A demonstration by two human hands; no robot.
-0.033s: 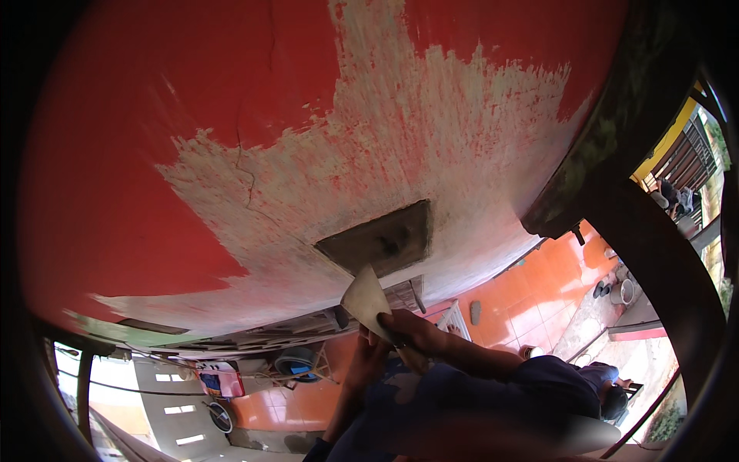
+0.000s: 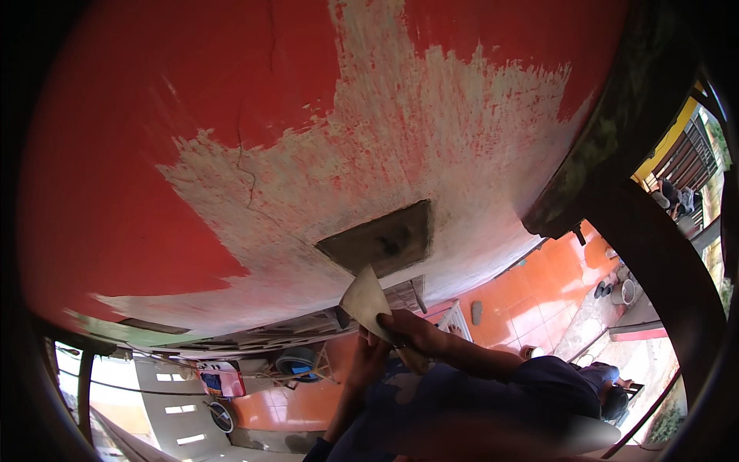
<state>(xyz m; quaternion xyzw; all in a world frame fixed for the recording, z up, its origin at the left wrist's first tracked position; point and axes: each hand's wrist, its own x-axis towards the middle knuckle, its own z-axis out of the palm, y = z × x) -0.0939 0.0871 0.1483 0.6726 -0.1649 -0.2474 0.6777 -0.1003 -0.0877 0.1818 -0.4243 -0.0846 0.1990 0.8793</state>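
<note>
A pale beige, fan-shaped flat sheet [image 2: 365,303] stands up between my hands, its tip in front of the lower edge of a dark rectangular recess [image 2: 377,240]. Its exact kind cannot be made out. My right hand [image 2: 412,331] is closed on it, thumb across its face, and a pale part shows below the fingers. Close by, my left hand [image 2: 372,356] is closed at its lower edge, fingers partly hidden behind it. The red wall [image 2: 162,208] fills the upper view, with a wide ragged patch [image 2: 369,162] where whitish-grey shows through, and thin cracks.
A dark beam [image 2: 639,246] curves down the right side. Below lies an orange tiled floor [image 2: 504,312] with a bucket [image 2: 623,292] at right. At lower left are a blue basin [image 2: 299,360] and a wheel [image 2: 221,416]. Another person [image 2: 613,400] is at lower right.
</note>
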